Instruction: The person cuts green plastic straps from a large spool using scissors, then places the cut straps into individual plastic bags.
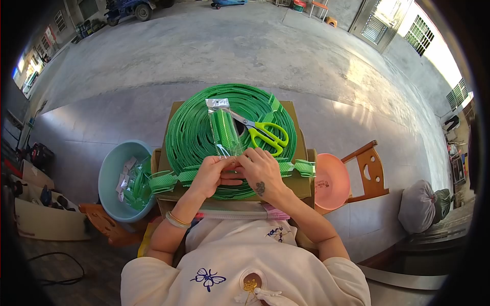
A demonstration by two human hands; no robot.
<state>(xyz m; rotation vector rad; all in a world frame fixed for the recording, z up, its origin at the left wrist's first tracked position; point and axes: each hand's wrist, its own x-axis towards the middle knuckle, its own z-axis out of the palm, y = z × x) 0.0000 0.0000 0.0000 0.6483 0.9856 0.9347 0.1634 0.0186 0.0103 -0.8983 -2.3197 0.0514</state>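
Observation:
A large coil of green ribbon (189, 127) lies on a cardboard box (302, 112) in front of me. On the coil rests a clear plastic packet (222, 125) with a green dotted piece inside and a silvery top end. My left hand (214, 174) and my right hand (260, 171) meet at the packet's lower end, both with fingers pinched on its edge. Scissors with yellow-green handles (268, 136) lie on the coil, right of the packet. Green dotted ribbon (164, 181) runs across the near side of the coil, partly behind my hands.
At the left a light blue basin (109, 173) holds several green packets. A pink basin (332, 181) sits at the right beside a wooden chair (370, 171). Another wooden chair (109, 224) is at lower left. Filled bags (417, 206) stand far right.

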